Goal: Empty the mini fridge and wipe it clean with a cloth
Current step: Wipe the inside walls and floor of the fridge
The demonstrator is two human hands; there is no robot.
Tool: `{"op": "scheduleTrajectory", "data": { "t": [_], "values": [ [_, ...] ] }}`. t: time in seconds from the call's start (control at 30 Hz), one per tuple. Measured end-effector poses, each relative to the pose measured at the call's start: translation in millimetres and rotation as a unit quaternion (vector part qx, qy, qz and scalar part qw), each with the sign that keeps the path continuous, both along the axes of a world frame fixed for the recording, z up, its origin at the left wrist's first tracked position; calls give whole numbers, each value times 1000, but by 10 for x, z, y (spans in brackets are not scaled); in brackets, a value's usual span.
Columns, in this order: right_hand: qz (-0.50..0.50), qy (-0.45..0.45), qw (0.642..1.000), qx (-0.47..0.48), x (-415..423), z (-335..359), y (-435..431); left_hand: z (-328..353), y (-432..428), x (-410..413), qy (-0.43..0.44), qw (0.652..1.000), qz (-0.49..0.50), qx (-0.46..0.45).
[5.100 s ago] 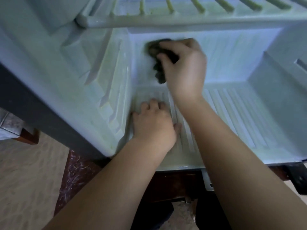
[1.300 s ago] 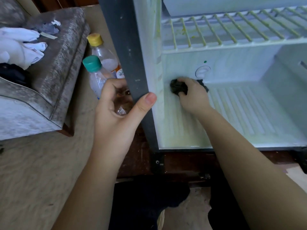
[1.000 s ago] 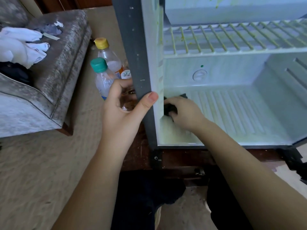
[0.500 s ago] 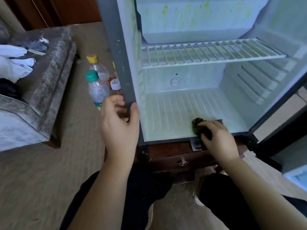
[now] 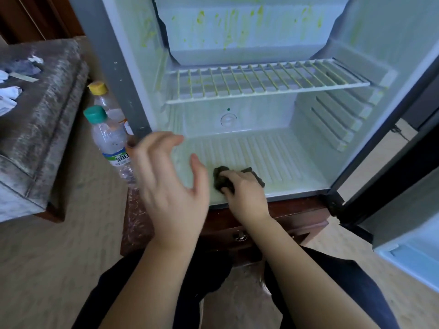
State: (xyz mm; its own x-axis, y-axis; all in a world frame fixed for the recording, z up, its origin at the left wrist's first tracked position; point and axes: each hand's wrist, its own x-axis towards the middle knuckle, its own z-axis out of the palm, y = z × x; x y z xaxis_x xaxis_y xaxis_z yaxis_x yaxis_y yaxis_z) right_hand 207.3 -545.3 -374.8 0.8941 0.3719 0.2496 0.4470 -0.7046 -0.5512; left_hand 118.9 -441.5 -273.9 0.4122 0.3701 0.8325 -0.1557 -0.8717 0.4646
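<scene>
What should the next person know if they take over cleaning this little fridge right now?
Left hand: open, holding nothing, in front of the white mini fridge's lower left corner.
Right hand: grips the dark crumpled cloth on the ribbed fridge floor, near the front.
Done: fridge looks emptied; a green-capped clear plastic bottle and a yellow-capped one stand outside on its left.
Left: yellow-green smears on the upper back panel and the white wire shelf need wiping.
</scene>
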Motion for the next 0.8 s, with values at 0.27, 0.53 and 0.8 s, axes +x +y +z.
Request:
{"op": "scheduleTrajectory", "data": {
  "t": [0.27, 0.53, 0.8],
  "values": [
    [-122, 7, 992, -34, 342, -75, -556, 297, -171, 561, 25, 981, -106, 159],
    [-171, 74, 969, -162, 1051, -23, -637, 127, -218, 1048, 24, 985, -39, 164],
    [-171, 41, 928, -328, 1773, 40, -117, 94, -197, 1123, -25, 986, -35, 160]
  ]
}}
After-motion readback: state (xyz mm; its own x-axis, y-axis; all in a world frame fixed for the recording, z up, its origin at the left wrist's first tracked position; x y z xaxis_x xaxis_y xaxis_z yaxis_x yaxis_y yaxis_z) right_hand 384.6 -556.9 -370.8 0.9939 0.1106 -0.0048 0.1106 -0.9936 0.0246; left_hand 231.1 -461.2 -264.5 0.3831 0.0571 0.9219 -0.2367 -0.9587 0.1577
